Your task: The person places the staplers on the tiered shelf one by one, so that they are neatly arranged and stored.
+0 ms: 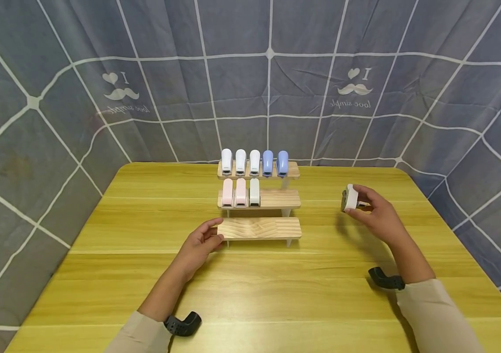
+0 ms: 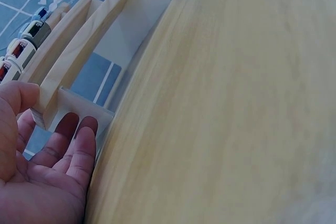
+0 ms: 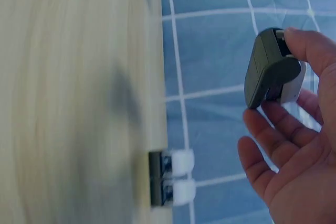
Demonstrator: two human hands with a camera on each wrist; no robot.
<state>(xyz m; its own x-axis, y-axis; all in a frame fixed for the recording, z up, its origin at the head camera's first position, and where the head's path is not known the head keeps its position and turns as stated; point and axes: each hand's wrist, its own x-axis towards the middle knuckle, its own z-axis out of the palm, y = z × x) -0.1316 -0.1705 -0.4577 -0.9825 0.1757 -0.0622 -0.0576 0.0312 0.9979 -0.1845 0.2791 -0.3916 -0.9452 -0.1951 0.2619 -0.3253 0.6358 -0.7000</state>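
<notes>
My right hand (image 1: 380, 215) pinches a small white mini stapler (image 1: 351, 198) with a dark grey base, held above the table to the right of a stepped wooden stand. In the right wrist view its grey underside (image 3: 265, 69) faces the camera, between thumb and fingertips. My left hand (image 1: 198, 247) grips the left end of the stand's lowest, bare shelf (image 1: 259, 228); its other fingers (image 2: 83, 153) reach beside the clear leg. The middle shelf (image 1: 281, 198) bears two pink staplers (image 1: 234, 192) and a pale grey-green one (image 1: 254, 191).
On the top shelf (image 1: 293, 169) stand three white staplers (image 1: 240, 162) and two blue ones (image 1: 275, 163). Two more white staplers with dark bases (image 3: 181, 177) stand on the table, below the right hand. A grey gridded curtain (image 1: 241, 88) surrounds the wooden table (image 1: 268, 294).
</notes>
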